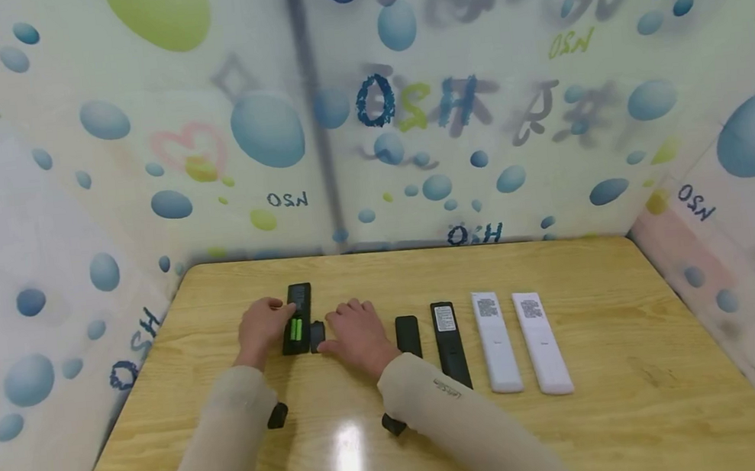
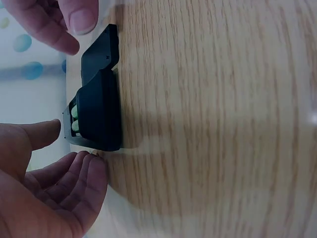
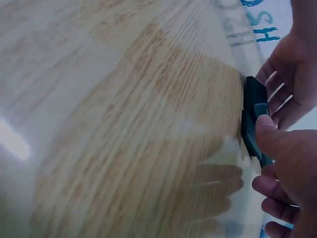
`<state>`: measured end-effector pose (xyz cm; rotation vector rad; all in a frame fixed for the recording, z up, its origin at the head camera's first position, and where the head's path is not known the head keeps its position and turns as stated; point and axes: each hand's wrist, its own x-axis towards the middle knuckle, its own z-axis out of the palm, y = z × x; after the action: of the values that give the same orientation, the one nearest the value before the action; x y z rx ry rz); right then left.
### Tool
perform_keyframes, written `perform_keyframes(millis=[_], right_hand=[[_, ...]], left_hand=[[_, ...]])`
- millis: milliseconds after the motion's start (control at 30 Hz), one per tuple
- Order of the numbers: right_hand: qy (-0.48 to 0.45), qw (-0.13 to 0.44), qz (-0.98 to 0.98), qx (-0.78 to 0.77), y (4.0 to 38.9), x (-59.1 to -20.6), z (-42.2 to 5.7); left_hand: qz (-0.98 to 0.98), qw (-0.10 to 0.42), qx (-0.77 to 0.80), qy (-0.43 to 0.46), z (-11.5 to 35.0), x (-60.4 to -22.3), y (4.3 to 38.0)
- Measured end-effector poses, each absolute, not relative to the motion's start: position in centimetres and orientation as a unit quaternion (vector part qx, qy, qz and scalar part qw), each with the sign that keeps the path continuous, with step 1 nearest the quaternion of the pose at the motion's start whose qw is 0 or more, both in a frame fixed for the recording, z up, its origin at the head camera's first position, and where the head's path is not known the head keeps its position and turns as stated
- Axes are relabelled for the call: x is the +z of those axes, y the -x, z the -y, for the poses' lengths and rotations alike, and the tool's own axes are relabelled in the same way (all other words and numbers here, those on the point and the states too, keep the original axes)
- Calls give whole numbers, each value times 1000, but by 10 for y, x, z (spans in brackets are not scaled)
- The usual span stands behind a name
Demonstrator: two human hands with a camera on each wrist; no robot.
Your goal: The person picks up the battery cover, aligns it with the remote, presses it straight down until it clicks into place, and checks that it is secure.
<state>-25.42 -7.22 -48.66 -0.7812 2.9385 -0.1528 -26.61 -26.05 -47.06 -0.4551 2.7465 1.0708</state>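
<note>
black remote: face down at your table's far left, compartment open, two green batteries showing | battery cover: flat, just right

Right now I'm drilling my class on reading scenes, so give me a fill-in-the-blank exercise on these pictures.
1. The batteries in the open black remote are ____ in colour.
2. At the right end of the row on the table lie two ____ remotes.
3. The small black cover lies beside the open remote, next to the ____ hand.

Missing words: green; white; right
</note>
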Motion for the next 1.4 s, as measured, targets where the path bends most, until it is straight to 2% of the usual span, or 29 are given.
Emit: perform_keyframes(millis=[500,967,1167,1400], right_hand=[[260,68,-963,-16,262,-487,89],[242,84,-960,-110,262,-480,90],[241,68,-959,-135,261,-479,85],[255,35,-954,-155,260,-475,74]], left_hand=[[-927,85,309,196,243,-472,278],[-893,99,385,212,241,-467,275],[-859,93,452,222,245,-467,273],[-860,78,466,193,247,-468,272]])
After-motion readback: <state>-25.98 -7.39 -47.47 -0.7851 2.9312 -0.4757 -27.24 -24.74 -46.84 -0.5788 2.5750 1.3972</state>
